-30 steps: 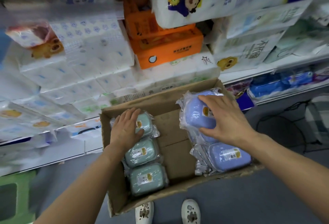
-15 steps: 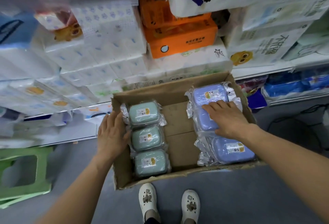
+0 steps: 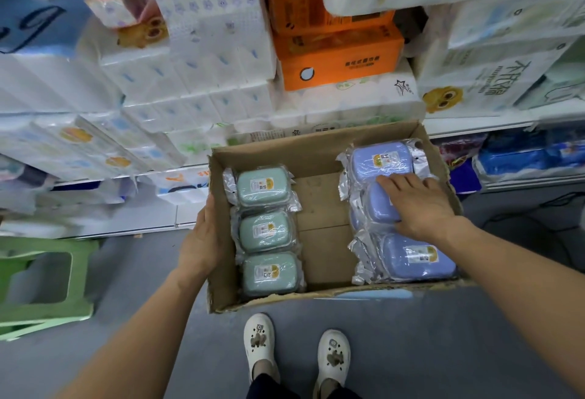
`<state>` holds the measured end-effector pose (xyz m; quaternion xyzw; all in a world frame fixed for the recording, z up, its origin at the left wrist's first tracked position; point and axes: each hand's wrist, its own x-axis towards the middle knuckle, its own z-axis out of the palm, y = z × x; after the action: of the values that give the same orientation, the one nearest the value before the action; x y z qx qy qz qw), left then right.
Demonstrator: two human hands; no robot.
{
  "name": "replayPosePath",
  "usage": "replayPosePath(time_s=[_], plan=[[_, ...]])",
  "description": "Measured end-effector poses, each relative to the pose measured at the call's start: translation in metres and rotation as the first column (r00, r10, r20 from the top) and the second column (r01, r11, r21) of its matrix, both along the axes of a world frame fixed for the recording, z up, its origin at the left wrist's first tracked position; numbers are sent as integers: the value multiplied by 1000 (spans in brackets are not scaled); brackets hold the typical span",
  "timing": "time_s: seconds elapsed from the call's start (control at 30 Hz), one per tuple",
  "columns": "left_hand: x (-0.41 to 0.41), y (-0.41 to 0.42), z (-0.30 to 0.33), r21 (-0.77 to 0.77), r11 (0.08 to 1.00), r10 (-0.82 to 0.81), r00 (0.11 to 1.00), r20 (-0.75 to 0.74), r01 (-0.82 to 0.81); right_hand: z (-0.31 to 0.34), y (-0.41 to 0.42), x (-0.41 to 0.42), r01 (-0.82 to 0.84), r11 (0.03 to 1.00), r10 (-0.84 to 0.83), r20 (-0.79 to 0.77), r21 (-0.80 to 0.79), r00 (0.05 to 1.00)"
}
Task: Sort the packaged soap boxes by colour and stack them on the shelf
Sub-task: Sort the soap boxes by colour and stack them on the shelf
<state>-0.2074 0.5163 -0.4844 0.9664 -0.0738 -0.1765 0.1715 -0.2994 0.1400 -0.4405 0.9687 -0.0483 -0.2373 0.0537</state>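
Since one second ago, your left hand (image 3: pixel 202 240) has left the green soap boxes and moved out to the left wall of the cardboard box (image 3: pixel 326 199), and your right hand (image 3: pixel 418 205) has slid back from the far purple soap box (image 3: pixel 380 161) to the middle purple soap box (image 3: pixel 380 205). Your left hand now lies flat along the outside of that wall with straight fingers, thumb near the rim. Your right hand rests palm down on the middle purple one, fingers stretched and a little spread, tips touching the far one; I cannot tell if it grips the wrapping. Three green soap boxes (image 3: pixel 266 230) lie in a row on the left side of the box, three purple ones on the right, with the near purple soap box (image 3: pixel 418 259) just beside your wrist. Bare cardboard floor shows between both rows. Behind the box, the shelf (image 3: pixel 474 123) holds tissue packs (image 3: pixel 190 75) and an orange carton (image 3: pixel 342 63). A green stool (image 3: pixel 47 284) stands at the left, somewhat blurred.
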Motion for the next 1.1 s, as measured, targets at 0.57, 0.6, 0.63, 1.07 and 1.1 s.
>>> replayPosePath(time_s=[0.57,0.6,0.63,1.07,1.1], plan=[[8,46,80,8,979,-195,932,307,202,113,132,36,-20,1000,16,164,18,986],[7,58,93,-13,979,-185,909,373,204,124,151,40,-39,999,33,201,23,979],[5,71,107,-28,979,-171,890,423,202,135,171,43,-57,998,46,246,35,968],[23,378,248,145,989,-109,744,659,17,216,492,95,-314,916,20,754,250,657],[27,403,253,162,987,-111,748,654,5,218,515,102,-319,911,17,750,260,661]])
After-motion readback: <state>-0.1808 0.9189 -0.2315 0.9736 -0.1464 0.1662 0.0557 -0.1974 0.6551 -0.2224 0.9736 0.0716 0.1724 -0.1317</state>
